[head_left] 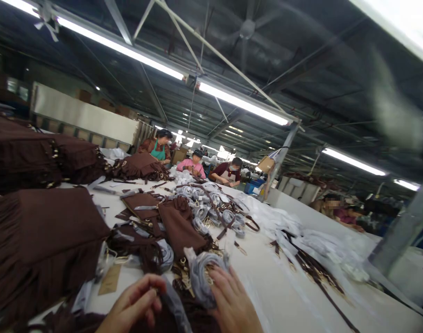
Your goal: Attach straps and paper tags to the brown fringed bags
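At the bottom centre, my left hand has its thumb and fingers curled together around a small metal piece, mostly hidden by the fingertips. A grey-wrapped strip runs down just beside it. My right hand lies against a coiled strap in grey wrapping, its fingers over the coil's right side and centre. Gold-coloured clasps show left of that coil. Beyond the hands lies a brown bag piece, with another wrapped coil near it.
Brown fringed bags are stacked at the left. Wrapped coils spread over the white table. Loose brown straps and clear plastic lie at the right. Several people sit beyond. A metal post stands right.
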Action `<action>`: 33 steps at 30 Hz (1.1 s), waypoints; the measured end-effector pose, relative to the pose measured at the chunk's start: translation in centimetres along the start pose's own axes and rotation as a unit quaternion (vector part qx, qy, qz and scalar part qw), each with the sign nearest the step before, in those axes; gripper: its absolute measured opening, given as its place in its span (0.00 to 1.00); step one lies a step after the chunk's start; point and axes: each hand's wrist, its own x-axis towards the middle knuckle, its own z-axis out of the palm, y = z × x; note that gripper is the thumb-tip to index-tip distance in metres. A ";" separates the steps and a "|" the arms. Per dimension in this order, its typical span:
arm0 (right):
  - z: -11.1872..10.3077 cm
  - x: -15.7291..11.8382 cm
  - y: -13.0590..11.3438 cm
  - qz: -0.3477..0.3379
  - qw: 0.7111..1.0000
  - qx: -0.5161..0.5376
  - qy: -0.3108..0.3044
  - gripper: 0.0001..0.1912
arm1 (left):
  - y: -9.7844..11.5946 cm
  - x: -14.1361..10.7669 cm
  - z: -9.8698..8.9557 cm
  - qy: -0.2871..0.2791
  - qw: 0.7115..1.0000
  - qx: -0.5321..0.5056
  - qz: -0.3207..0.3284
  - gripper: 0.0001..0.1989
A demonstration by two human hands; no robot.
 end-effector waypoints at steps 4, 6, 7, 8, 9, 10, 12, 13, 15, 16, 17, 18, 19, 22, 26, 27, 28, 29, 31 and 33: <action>1.9 -0.6 -6.6 -0.119 0.983 0.043 0.134 0.10 | 2.0 -1.2 -0.4 0.112 0.983 0.082 0.117 0.20; 1.9 -0.5 -8.7 -0.114 0.978 0.077 0.155 0.14 | 2.7 -1.8 -0.2 0.089 0.973 0.155 0.146 0.17; 1.7 -0.3 -9.4 -0.109 0.978 0.087 0.157 0.16 | 2.9 -2.1 -0.1 0.063 0.968 0.188 0.151 0.16; 1.4 -0.2 -9.8 -0.106 0.979 0.090 0.150 0.17 | 3.1 -2.3 0.1 0.033 0.964 0.218 0.150 0.16; 1.0 0.1 -10.0 -0.107 0.981 0.087 0.138 0.19 | 3.1 -2.4 0.2 0.005 0.960 0.241 0.143 0.15; 0.6 0.2 -10.1 -0.109 0.982 0.084 0.127 0.20 | 3.2 -2.5 0.4 -0.017 0.958 0.254 0.131 0.15; -0.1 0.6 -9.9 -0.110 0.983 0.084 0.124 0.21 | 3.1 -2.5 0.6 -0.035 0.963 0.246 0.101 0.17; -0.3 0.7 -9.9 -0.114 0.981 0.090 0.127 0.20 | 3.1 -2.4 0.7 -0.034 0.969 0.229 0.087 0.18; -0.6 0.8 -9.8 -0.124 0.978 0.110 0.124 0.18 | 3.2 -2.0 1.0 -0.034 0.982 0.171 0.073 0.18; -0.6 0.9 -9.9 -0.130 0.977 0.124 0.114 0.17 | 3.2 -1.7 1.1 -0.038 0.988 0.133 0.070 0.17; -0.7 1.1 -9.9 -0.137 0.976 0.138 0.098 0.15 | 3.3 -1.4 1.3 -0.044 0.993 0.087 0.066 0.17; -0.6 1.3 -10.0 -0.141 0.975 0.153 0.081 0.14 | 3.3 -1.1 1.5 -0.052 0.996 0.034 0.058 0.17; -0.6 1.5 -10.1 -0.144 0.973 0.166 0.072 0.14 | 3.3 -0.8 1.7 -0.060 0.997 -0.023 0.045 0.16; -0.5 2.0 -10.2 -0.166 0.962 0.206 0.062 0.13 | 3.0 -0.1 1.9 -0.054 0.988 -0.147 0.002 0.14; -0.8 2.2 -10.1 -0.066 0.922 0.379 0.030 0.10 | 3.0 0.0 1.3 0.013 0.977 -0.211 0.013 0.16; -0.9 2.4 -10.0 0.023 0.898 0.439 0.029 0.09 | 3.1 -0.1 1.1 0.025 0.974 -0.225 0.019 0.17; -1.1 2.7 -10.1 0.123 0.863 0.490 0.025 0.10 | 3.3 -0.2 0.9 0.034 0.971 -0.236 0.025 0.17; -1.2 3.2 -10.1 0.213 0.822 0.528 0.013 0.11 | 3.5 -0.3 0.8 0.041 0.969 -0.240 0.031 0.16; -1.2 4.5 -10.4 0.319 0.755 0.571 -0.042 0.14 | 3.8 -0.5 0.5 0.062 0.970 -0.231 0.047 0.15; -0.7 6.0 -10.8 0.338 0.728 0.587 -0.108 0.17 | 3.9 -0.7 0.1 0.082 0.971 -0.214 0.064 0.14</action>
